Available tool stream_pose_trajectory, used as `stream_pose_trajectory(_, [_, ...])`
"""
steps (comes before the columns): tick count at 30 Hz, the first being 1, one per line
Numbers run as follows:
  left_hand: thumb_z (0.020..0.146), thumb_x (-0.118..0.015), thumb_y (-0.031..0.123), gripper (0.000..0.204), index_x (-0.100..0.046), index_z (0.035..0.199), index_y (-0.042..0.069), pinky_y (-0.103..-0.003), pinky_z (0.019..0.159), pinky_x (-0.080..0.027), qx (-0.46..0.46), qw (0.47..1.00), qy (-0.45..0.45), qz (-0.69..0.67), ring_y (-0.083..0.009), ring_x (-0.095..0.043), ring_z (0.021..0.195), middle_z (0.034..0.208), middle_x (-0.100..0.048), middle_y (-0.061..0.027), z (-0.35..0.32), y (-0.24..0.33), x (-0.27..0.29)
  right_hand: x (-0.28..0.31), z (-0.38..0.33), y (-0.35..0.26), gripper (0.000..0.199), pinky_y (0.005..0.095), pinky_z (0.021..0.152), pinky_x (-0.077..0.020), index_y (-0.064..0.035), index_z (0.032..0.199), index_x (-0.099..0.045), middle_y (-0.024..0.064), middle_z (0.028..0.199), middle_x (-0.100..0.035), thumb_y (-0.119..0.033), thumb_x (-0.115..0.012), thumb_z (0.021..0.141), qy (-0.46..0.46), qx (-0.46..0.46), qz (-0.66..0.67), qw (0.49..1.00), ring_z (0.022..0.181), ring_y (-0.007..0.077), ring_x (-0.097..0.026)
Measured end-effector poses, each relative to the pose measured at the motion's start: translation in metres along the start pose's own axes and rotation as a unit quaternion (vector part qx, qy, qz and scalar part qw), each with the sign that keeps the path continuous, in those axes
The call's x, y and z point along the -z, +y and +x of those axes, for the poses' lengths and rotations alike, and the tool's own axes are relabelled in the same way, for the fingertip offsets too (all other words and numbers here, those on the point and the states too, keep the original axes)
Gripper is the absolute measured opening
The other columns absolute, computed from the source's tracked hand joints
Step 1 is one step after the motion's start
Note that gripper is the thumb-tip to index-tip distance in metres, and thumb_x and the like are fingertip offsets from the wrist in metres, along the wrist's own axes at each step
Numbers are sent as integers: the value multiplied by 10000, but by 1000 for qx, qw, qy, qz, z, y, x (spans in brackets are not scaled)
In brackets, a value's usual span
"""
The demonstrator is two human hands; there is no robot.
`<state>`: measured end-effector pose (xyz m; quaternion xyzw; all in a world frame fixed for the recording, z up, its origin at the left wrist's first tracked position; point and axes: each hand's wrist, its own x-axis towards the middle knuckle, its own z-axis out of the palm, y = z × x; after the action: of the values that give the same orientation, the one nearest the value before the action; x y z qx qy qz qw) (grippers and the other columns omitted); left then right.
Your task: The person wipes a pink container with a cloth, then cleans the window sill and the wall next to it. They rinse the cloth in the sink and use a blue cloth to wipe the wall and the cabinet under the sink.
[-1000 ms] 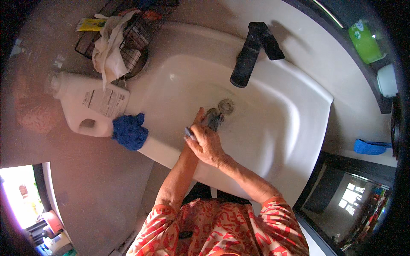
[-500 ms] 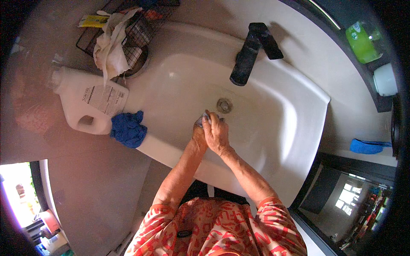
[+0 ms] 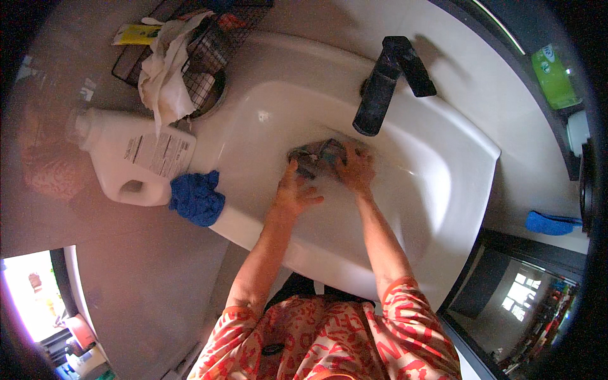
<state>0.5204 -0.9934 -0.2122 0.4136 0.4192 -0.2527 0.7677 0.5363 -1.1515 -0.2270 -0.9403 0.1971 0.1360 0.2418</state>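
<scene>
A wet, dark grey cloth (image 3: 311, 158) lies loosely spread in the white sink (image 3: 253, 152), over the area of the drain. My left hand (image 3: 295, 190) is at its near left edge, fingers apart and fingertips touching or almost touching the fabric. At the cloth's right end is my right hand (image 3: 356, 170), with its thumb and forefinger on the edge of the fabric. The drain is hidden beneath the cloth and hands. Just beyond my right hand, the black faucet (image 3: 375, 95) reaches over the basin.
On the sink's left ledge stand a white plastic jug (image 3: 107, 152) and a crumpled blue cloth (image 3: 197, 197). A black wire rack (image 3: 133, 63) behind them has a pale rag (image 3: 161, 82) draped over it. On the right are a green bottle (image 3: 556, 76) and a blue cloth (image 3: 550, 223).
My hands were pressed together around a small bunched cloth near the drain. They have moved apart and farther forward, and the cloth now lies spread out in the basin.
</scene>
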Motion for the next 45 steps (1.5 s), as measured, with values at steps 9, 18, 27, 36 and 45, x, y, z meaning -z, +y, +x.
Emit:
stream_pose_trajectory(9, [861,-539,398,470,-425,1239,143,-490,853,-428,-181,932,-302,86,-304,-444,1066,1182,-467,-118,46,-18,27,19,-99,-58,185,460,855,-322,-89,870,-542,109,884,-577,-195,-644,758,-32,389,293,873,874,295,-561])
stream_pose_trajectory(18, [777,-634,281,417,-527,1139,103,-388,806,-476,-411,580,-98,696,-333,-574,929,1043,-591,-166,-28,-8,-23,9,-55,-53,245,410,500,-407,-56,720,-507,136,652,-566,-245,-638,803,148,359,228,893,573,320,-570])
stream_pose_trajectory(27, [924,-487,284,206,-512,957,82,-335,577,-464,-630,533,-107,554,-150,-534,734,890,-550,-26,39,-37,20,10,-64,-61,260,447,540,-407,-56,704,-483,162,650,-556,-254,-555,857,190,356,195,894,589,358,-572])
stream_pose_trajectory(36, [825,-550,461,433,-527,1152,177,-449,783,-443,-65,993,-97,16,-269,-553,959,1030,-585,-83,-6,-22,-7,-18,3,25,244,485,687,-477,-80,947,-558,150,986,-579,-303,-492,875,168,272,-29,947,824,348,-594])
stream_pose_trajectory(45, [792,-494,645,605,-461,1258,260,-590,895,-347,32,999,-6,-21,-338,-440,1053,1253,-428,-80,15,-11,11,-26,26,46,363,482,880,-415,-83,1102,-563,196,1104,-549,-305,-583,815,158,127,-40,978,1006,389,-523])
